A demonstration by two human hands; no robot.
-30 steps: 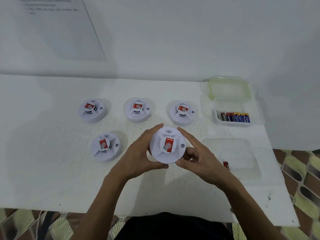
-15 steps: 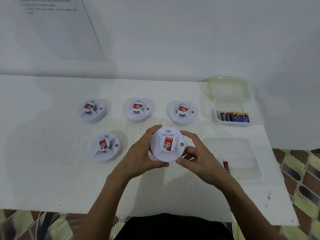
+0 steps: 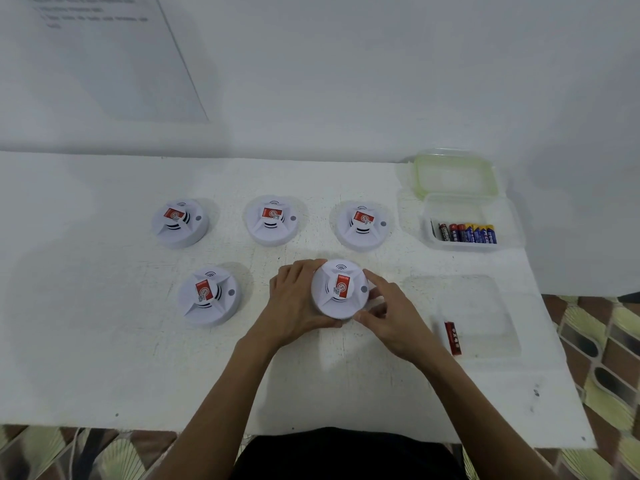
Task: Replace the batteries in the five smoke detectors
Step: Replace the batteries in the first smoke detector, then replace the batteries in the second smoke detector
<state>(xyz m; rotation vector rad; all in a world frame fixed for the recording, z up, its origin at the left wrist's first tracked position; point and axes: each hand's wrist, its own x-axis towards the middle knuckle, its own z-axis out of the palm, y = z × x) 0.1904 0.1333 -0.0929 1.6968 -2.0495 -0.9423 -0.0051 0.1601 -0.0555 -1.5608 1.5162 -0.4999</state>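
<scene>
Turned slightly, smoke detector (image 3: 340, 289) hides base between both hands.

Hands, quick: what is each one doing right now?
Left hand: closed around the near smoke detector.
Right hand: fingers gripping the same detector's other side.

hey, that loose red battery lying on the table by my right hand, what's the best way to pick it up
Pinch the red battery across its middle, from above, with thumb and finger on its two long sides. It lies flat with its ends pointing toward and away from you, just right of your right hand, and bare table on both sides leaves room for fingertips.
</scene>
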